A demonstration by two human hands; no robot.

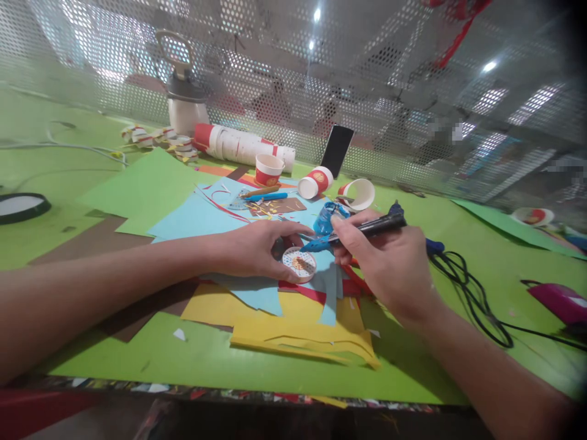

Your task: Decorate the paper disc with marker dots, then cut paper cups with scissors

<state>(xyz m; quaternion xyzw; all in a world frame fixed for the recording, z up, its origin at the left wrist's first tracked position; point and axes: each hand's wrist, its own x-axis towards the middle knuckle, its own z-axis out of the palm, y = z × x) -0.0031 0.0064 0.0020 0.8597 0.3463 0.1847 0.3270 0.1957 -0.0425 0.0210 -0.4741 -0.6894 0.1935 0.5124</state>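
Observation:
My left hand (263,250) is closed around a small round white paper cup piece (299,264), with thumb and fingers at its rim. Blue dots and a brown-orange patch mark its face. In my right hand (394,263) is a thick black pen-like tool (376,226) with a blue front end; I cannot make out its exact kind. Its blue tip points down at the upper edge of the round piece. Just behind the hands stands a crumpled blue object (328,217). Light blue paper (257,293) and yellow paper (298,318) lie beneath.
Paper cups (269,170) and a stack of cups (245,146) lie at the back, near a leaning phone (338,150) and a spray bottle (186,107). Black cable (472,299) coils at right. A roll of tape (22,206) lies at left. Perforated mesh (275,73) rises behind.

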